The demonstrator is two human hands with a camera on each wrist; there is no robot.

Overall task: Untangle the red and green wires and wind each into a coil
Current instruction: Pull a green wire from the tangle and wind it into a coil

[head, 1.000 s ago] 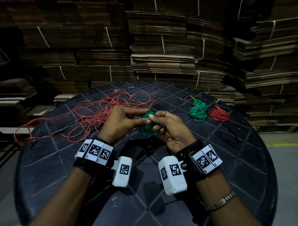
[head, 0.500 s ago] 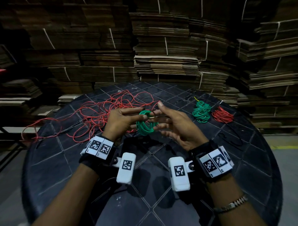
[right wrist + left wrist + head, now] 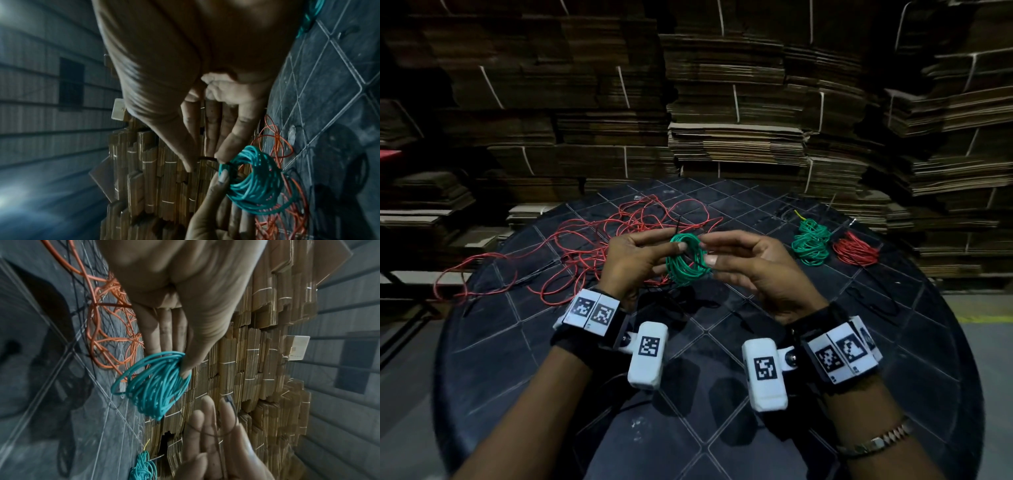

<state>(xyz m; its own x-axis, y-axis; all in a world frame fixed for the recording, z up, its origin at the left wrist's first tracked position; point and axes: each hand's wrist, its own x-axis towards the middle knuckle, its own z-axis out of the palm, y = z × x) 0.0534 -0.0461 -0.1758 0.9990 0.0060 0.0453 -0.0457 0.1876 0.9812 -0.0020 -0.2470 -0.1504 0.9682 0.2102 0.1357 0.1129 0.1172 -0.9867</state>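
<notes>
Step in hand: securing the wound green coil (image 3: 686, 259), held above the worktop (image 3: 698, 425) between both hands. Left hand (image 3: 635, 262) pinches the coil's top, thumb through the loop and fingers (image 3: 164, 337) behind it. Right hand (image 3: 751, 265) has fingers mostly straight beside the coil, with thumb and forefinger pinching a thin black tie (image 3: 207, 158) at the coil's edge; the wrist views are blurred, so whether the tie is already threaded round the bundle cannot be told. Red wire (image 3: 599, 246) lies loose and sprawled on the worktop to the left, not yet wound. Two finished coils, a green one (image 3: 811, 242) and a red one (image 3: 855, 249), sit side by side far right. Next move likely: wrap the tie round the turns and cinch it while the left pinch stops the loops springing open, then set the coil down and start on the red wire.
</notes>
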